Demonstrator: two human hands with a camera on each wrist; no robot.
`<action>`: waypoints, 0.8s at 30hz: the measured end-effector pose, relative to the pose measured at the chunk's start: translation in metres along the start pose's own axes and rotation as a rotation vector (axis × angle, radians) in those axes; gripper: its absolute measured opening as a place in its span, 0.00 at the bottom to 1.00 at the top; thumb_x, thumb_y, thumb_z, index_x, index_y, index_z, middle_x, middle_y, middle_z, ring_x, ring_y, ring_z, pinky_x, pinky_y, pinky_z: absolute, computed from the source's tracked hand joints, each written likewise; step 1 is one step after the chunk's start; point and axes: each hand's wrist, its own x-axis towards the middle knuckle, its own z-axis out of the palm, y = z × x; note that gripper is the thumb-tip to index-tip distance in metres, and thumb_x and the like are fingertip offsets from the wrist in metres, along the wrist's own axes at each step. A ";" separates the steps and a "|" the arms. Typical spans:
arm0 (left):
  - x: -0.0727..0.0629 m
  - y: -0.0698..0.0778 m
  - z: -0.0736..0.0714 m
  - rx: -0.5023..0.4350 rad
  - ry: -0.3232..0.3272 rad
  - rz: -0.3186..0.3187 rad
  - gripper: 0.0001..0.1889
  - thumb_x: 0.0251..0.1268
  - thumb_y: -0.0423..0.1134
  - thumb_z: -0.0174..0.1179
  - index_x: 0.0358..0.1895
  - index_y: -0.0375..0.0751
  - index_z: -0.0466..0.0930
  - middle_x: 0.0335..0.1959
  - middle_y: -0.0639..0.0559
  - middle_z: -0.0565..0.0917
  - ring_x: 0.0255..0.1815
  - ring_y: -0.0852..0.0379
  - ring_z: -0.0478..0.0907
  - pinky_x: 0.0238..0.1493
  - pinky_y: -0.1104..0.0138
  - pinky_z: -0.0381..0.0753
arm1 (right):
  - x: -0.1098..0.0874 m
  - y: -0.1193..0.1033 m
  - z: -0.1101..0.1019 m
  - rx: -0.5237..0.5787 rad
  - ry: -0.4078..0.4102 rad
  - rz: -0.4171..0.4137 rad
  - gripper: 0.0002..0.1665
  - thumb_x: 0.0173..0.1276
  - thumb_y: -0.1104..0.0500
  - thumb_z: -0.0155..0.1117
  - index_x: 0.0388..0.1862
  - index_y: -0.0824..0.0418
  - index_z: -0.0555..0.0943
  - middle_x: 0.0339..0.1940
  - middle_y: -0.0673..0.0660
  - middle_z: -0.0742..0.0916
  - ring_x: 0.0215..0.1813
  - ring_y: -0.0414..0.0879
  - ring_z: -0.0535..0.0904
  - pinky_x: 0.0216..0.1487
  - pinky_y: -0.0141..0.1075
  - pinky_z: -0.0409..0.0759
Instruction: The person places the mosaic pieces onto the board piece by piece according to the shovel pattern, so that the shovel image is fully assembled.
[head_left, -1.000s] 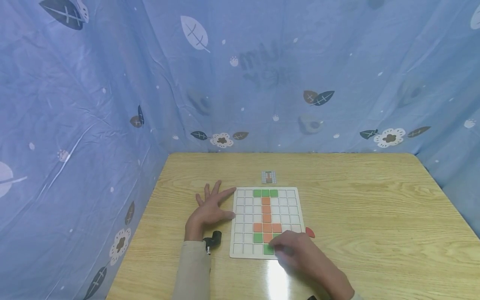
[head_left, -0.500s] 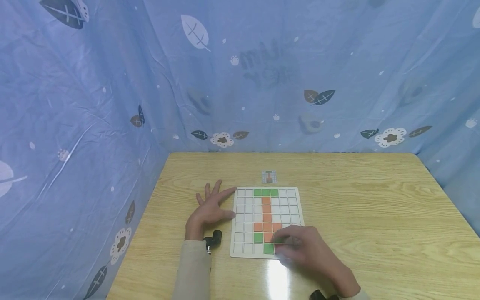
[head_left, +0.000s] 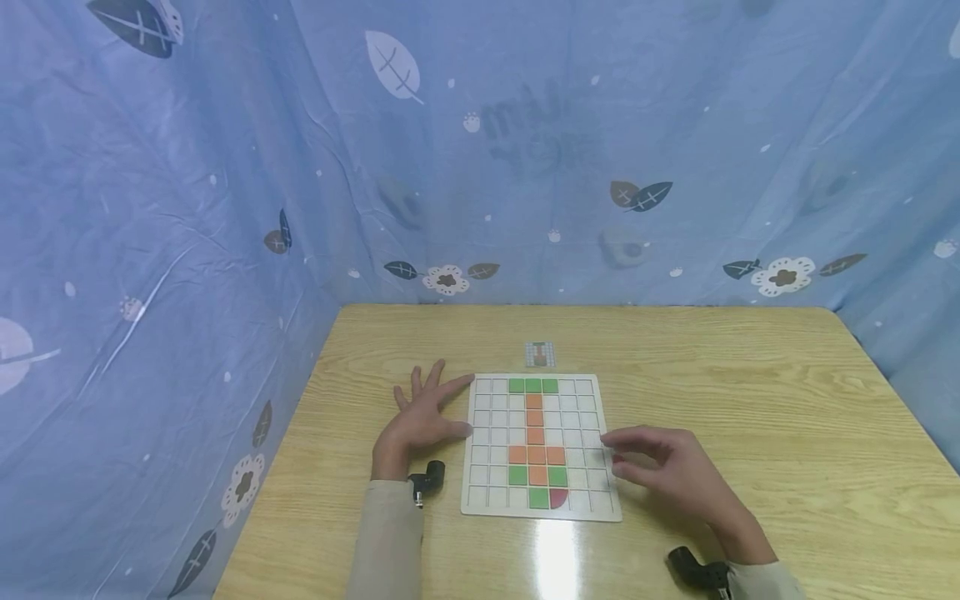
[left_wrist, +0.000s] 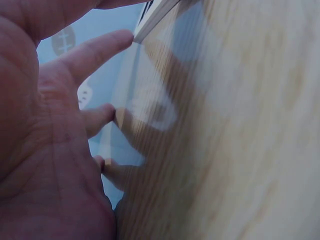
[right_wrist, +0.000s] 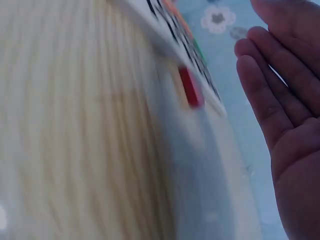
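A white grid board (head_left: 588, 417) bears green tiles (head_left: 533, 386) along the top and lower down, with a column of orange tiles (head_left: 535, 436) between. In the bottom row, a red tile with a rounded corner (head_left: 558, 498) sits right of a green one. My left hand (head_left: 422, 421) is spread, thumb and index finger touching the board's left edge. Past the right edge lies another red piece (right_wrist: 191, 87), partly hidden in the head view. Around it my right hand (head_left: 671, 468) hovers, thumb and index finger apart, holding nothing.
A small card printed with a grid pattern (head_left: 539, 354) lies behind the board. Black wrist devices (head_left: 427, 477) sit by both wrists. The wooden table (head_left: 750, 392) reaches back to a blue leaf-print curtain (head_left: 525, 233).
My right hand has let go of the red tile in the bottom row and moved right, off the board, to the other red piece. The left hand stays put.
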 end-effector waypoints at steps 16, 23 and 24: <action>0.000 0.001 0.001 0.007 0.004 -0.009 0.49 0.54 0.44 0.80 0.83 0.66 0.71 0.94 0.44 0.41 0.91 0.31 0.18 0.79 0.26 0.11 | -0.006 0.007 -0.009 -0.377 0.028 0.092 0.21 0.63 0.55 0.86 0.53 0.38 0.93 0.54 0.38 0.94 0.63 0.38 0.88 0.68 0.32 0.84; 0.001 0.001 0.000 0.006 0.000 -0.018 0.48 0.55 0.44 0.80 0.83 0.67 0.71 0.94 0.46 0.41 0.91 0.32 0.17 0.79 0.28 0.10 | -0.003 0.010 -0.007 -0.517 0.117 -0.030 0.19 0.64 0.62 0.84 0.47 0.39 0.93 0.48 0.37 0.94 0.56 0.41 0.92 0.60 0.33 0.88; 0.000 0.001 0.000 0.006 0.000 -0.019 0.48 0.55 0.43 0.80 0.83 0.67 0.71 0.94 0.46 0.41 0.91 0.33 0.17 0.79 0.28 0.10 | -0.003 0.011 -0.007 -0.527 0.140 -0.038 0.19 0.64 0.63 0.84 0.47 0.40 0.93 0.48 0.37 0.95 0.55 0.41 0.92 0.59 0.28 0.87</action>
